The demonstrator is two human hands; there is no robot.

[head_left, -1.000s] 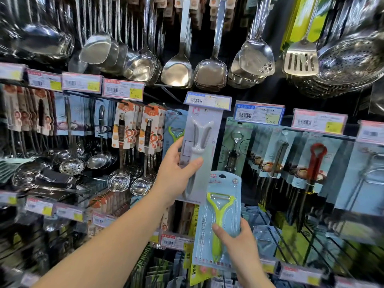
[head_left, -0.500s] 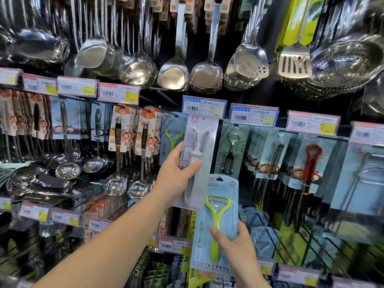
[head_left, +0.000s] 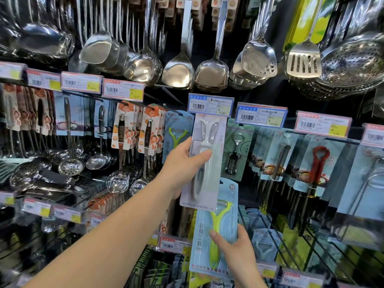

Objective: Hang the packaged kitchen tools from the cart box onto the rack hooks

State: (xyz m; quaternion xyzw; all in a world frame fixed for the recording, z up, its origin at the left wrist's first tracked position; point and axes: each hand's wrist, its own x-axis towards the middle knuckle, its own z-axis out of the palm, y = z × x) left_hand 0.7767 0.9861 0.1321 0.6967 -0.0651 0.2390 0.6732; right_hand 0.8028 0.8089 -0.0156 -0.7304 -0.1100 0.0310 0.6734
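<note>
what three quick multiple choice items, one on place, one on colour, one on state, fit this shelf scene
1. Where is the white peeler pack?
A. under the blue price tag reading 7.20
B. among the ladles at top
C. on the floor

2. What colour is the peeler in the pack held by the right hand?
A. red
B. lime green
C. black

3. What is the left hand doing?
A. hanging empty
B. gripping the white peeler pack
C. pressing a price tag

Answers:
1 A, its top edge sits just below that tag.
2 B, the green peeler pack shows a lime handle.
3 B, thumb across the front, fingers behind.
</note>
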